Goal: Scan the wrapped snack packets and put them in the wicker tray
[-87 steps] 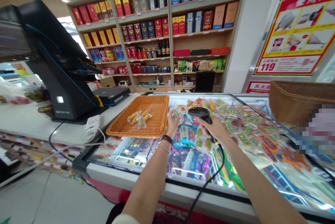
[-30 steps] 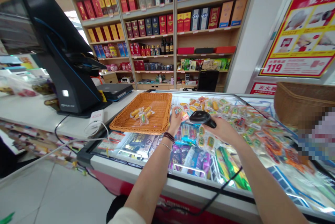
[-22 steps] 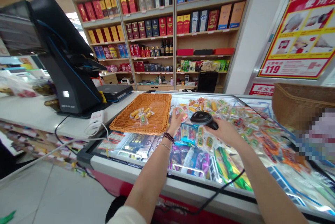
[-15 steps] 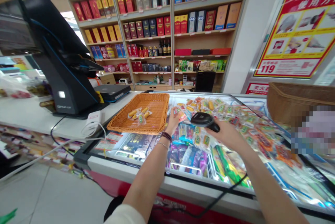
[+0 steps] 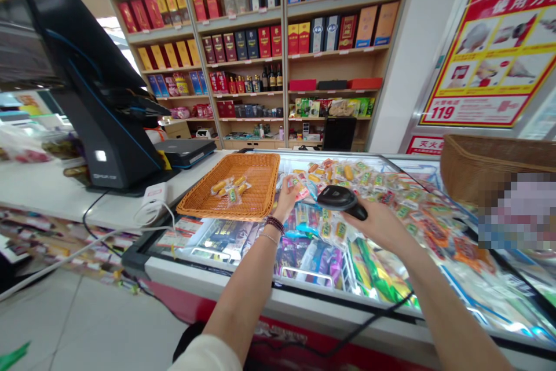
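Note:
My left hand [image 5: 286, 197], with a beaded bracelet at the wrist, holds a small clear-and-red snack packet [image 5: 299, 187] beside the basket's right edge. A black handheld scanner [image 5: 337, 197] is gripped in my right hand [image 5: 376, 220]; its head points left toward the packet. The orange wicker basket [image 5: 260, 186] holds several wrapped yellow snacks [image 5: 231, 187]. Under both hands is the glass-topped freezer, with more wrapped snacks [image 5: 362, 174] spread over its top.
A black register terminal [image 5: 108, 122] and a flat scale [image 5: 185, 151] stand on the left counter. A brown basket [image 5: 490, 168] sits at the right. The scanner's black cable [image 5: 369, 322] hangs across the freezer front. Shelves of boxes rise behind.

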`<act>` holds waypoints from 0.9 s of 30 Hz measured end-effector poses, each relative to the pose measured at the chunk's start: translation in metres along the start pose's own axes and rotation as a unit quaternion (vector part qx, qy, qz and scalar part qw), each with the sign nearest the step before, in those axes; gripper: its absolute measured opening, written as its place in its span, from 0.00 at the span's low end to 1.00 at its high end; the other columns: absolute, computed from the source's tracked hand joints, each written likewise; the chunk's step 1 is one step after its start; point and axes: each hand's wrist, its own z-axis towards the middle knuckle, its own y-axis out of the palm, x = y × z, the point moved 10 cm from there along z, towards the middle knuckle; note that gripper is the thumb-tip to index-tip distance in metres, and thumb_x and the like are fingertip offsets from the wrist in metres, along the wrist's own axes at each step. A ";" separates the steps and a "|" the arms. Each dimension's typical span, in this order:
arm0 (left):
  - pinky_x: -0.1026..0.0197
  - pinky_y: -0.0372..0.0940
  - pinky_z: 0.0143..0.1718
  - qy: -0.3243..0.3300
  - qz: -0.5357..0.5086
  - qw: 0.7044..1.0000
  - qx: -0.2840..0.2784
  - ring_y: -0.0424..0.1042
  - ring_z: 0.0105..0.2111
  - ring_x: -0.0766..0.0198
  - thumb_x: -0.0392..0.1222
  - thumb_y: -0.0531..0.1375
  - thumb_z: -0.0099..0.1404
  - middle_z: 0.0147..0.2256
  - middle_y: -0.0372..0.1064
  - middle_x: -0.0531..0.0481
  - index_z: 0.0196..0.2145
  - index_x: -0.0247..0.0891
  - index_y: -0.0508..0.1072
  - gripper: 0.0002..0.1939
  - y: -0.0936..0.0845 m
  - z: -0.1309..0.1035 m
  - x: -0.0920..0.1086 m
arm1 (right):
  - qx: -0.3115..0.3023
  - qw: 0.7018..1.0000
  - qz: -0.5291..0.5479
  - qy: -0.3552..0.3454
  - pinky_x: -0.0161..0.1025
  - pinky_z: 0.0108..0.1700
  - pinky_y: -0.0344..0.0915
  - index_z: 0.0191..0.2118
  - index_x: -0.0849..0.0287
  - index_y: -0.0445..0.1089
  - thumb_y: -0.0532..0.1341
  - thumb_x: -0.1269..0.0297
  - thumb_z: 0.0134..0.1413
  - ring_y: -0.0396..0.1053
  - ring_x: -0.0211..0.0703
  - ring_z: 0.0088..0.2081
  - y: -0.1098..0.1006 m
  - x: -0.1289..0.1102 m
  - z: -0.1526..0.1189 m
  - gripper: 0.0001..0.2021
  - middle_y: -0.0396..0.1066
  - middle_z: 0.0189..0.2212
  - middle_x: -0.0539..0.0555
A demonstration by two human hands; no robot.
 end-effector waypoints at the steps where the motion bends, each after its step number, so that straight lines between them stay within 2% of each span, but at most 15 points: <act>1: 0.57 0.73 0.40 -0.003 0.000 1.000 -0.012 0.75 0.32 0.64 0.50 0.71 0.57 0.34 0.74 0.52 0.51 0.45 0.65 0.27 0.002 0.000 0.000 | 0.000 1.000 0.002 -0.001 0.37 0.29 0.57 0.33 0.56 0.74 0.62 0.53 0.56 0.76 0.52 0.31 0.000 0.000 0.000 0.11 0.77 0.27 0.56; 7: 0.55 0.73 0.43 -0.021 0.000 0.999 -0.028 0.74 0.31 0.67 0.52 0.71 0.57 0.35 0.74 0.53 0.50 0.46 0.63 0.29 0.002 -0.005 -0.001 | -0.003 1.000 0.013 0.002 0.37 0.28 0.58 0.33 0.56 0.75 0.62 0.53 0.55 0.75 0.51 0.29 -0.001 0.000 -0.002 0.12 0.76 0.24 0.55; 11: 0.55 0.74 0.43 -0.018 -0.018 0.999 -0.024 0.74 0.32 0.67 0.52 0.71 0.57 0.35 0.73 0.53 0.50 0.45 0.63 0.29 0.009 -0.005 0.003 | 0.020 0.999 0.035 0.007 0.37 0.28 0.58 0.31 0.56 0.74 0.62 0.54 0.54 0.74 0.51 0.28 -0.008 -0.002 -0.001 0.11 0.75 0.23 0.55; 14: 0.55 0.74 0.43 0.006 -0.036 0.999 -0.016 0.76 0.37 0.63 0.53 0.71 0.57 0.38 0.74 0.50 0.50 0.44 0.63 0.30 0.015 -0.001 0.024 | 0.054 0.994 0.093 0.007 0.38 0.27 0.59 0.31 0.56 0.72 0.62 0.51 0.53 0.73 0.49 0.24 -0.017 -0.010 0.006 0.13 0.73 0.20 0.53; 16: 0.56 0.73 0.43 0.037 -0.025 0.999 0.003 0.77 0.38 0.62 0.53 0.70 0.58 0.40 0.74 0.49 0.51 0.44 0.62 0.29 0.009 0.004 0.049 | 0.053 0.986 0.159 0.006 0.38 0.25 0.60 0.29 0.55 0.70 0.62 0.47 0.53 0.69 0.46 0.19 -0.018 -0.020 0.018 0.16 0.69 0.15 0.51; 17: 0.56 0.73 0.43 0.055 -0.013 0.998 0.020 0.76 0.38 0.62 0.52 0.70 0.59 0.40 0.73 0.49 0.51 0.44 0.62 0.28 0.001 0.006 0.064 | 0.043 0.979 0.197 0.003 0.38 0.24 0.60 0.28 0.55 0.68 0.61 0.44 0.54 0.67 0.44 0.17 -0.015 -0.028 0.025 0.18 0.67 0.13 0.50; 19: 0.58 0.72 0.43 0.087 0.025 0.993 0.075 0.75 0.39 0.64 0.50 0.68 0.61 0.41 0.72 0.49 0.49 0.43 0.63 0.24 -0.028 0.008 0.095 | 0.017 0.961 0.277 -0.014 0.38 0.22 0.60 0.25 0.54 0.65 0.61 0.41 0.53 0.63 0.41 0.14 -0.005 -0.049 0.043 0.21 0.64 0.11 0.49; 22: 0.60 0.71 0.43 0.099 0.093 0.976 0.173 0.73 0.38 0.65 0.48 0.67 0.62 0.38 0.70 0.50 0.45 0.42 0.65 0.19 -0.089 0.004 0.132 | -0.010 0.921 0.388 -0.039 0.36 0.20 0.60 0.24 0.54 0.62 0.64 0.38 0.49 0.62 0.38 0.13 0.019 -0.086 0.071 0.24 0.63 0.11 0.48; 25: 0.60 0.71 0.43 0.068 0.133 0.958 0.244 0.73 0.36 0.65 0.46 0.68 0.62 0.34 0.68 0.52 0.43 0.41 0.65 0.18 -0.148 -0.009 0.151 | -0.048 0.880 0.470 -0.058 0.35 0.17 0.57 0.24 0.54 0.62 0.68 0.38 0.45 0.61 0.36 0.13 0.053 -0.124 0.092 0.25 0.65 0.14 0.48; 27: 0.58 0.71 0.45 0.060 0.129 0.955 0.260 0.74 0.36 0.65 0.45 0.69 0.61 0.33 0.68 0.53 0.43 0.41 0.64 0.19 -0.176 -0.018 0.159 | -0.072 0.861 0.500 -0.060 0.34 0.16 0.56 0.23 0.55 0.62 0.69 0.40 0.44 0.60 0.35 0.12 0.074 -0.144 0.098 0.25 0.65 0.14 0.48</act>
